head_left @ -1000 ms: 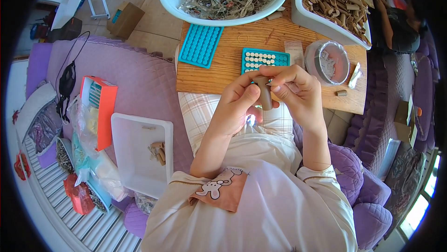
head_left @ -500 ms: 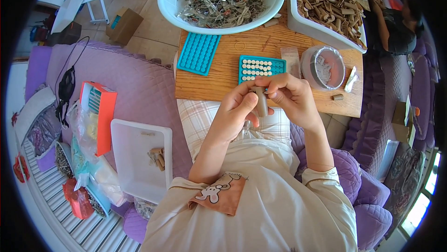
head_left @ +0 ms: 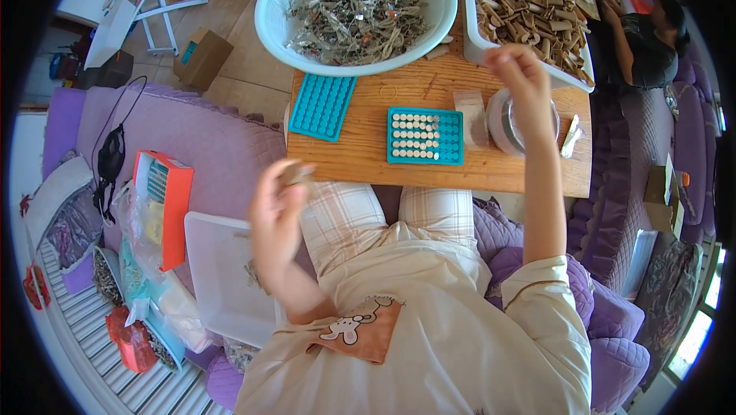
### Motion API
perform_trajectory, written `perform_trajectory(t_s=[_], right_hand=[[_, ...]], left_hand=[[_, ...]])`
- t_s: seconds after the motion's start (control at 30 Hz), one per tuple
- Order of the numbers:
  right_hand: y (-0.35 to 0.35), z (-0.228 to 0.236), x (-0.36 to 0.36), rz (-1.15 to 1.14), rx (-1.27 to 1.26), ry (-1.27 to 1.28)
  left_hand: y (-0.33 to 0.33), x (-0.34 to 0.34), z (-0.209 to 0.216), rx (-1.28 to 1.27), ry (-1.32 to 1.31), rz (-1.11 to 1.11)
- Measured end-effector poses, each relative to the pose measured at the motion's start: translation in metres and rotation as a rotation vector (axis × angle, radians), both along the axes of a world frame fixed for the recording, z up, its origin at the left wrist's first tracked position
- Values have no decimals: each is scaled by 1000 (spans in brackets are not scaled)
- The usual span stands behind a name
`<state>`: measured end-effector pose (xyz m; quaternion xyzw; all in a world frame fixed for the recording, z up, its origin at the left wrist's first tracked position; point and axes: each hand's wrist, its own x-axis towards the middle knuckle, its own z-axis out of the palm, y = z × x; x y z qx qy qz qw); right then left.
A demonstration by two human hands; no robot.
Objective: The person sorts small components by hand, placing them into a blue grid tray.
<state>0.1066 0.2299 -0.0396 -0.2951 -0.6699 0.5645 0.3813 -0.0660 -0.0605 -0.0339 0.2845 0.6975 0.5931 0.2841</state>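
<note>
Over white tub (head_left: 211,261), left hand (head_left: 274,212) grip clamped on brown piece (head_left: 295,175), right hand (head_left: 517,70) pinched together.

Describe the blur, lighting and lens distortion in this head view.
Head view: the left hand is motion-blurred, so the small brownish piece in its fingers is unclear; the right hand is slightly soft. Bright daylight washes out the white bowl rim. Fisheye bends the wooden table edges, and a black vignette rings the picture.
</note>
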Motion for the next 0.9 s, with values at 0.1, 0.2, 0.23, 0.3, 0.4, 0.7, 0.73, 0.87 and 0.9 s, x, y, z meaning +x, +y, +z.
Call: perform_trajectory(t_s=[0.1, 0.2, 0.23, 0.3, 0.4, 0.7, 0.73, 0.87, 0.9], right_hand=[[76, -21, 23, -320, 58, 10], [137, -30, 41, -473, 354, -353], [155, -34, 41, -514, 441, -463], [170, -27, 27, -545, 566, -574], [205, -26, 14, -558, 734, -744], [256, -27, -14, -622, 576, -1092], [251, -24, -18, -600, 535, -1078], [253, -27, -14, -615, 571, -1004], [251, -27, -16, -641, 648, -929]], left_hand=[[-58, -32, -2, -538, 488, 252], [-126, -66, -23, -1248, 473, 132], [-142, -74, -39, -1368, 423, 106], [-147, -71, -51, -1472, 438, 99], [-135, -65, -48, -1510, 502, 140], [14, -43, 3, -649, 734, -7], [37, -39, 10, -594, 773, -51], [141, -39, 0, -322, 800, -228], [168, -44, -9, -207, 891, -243]])
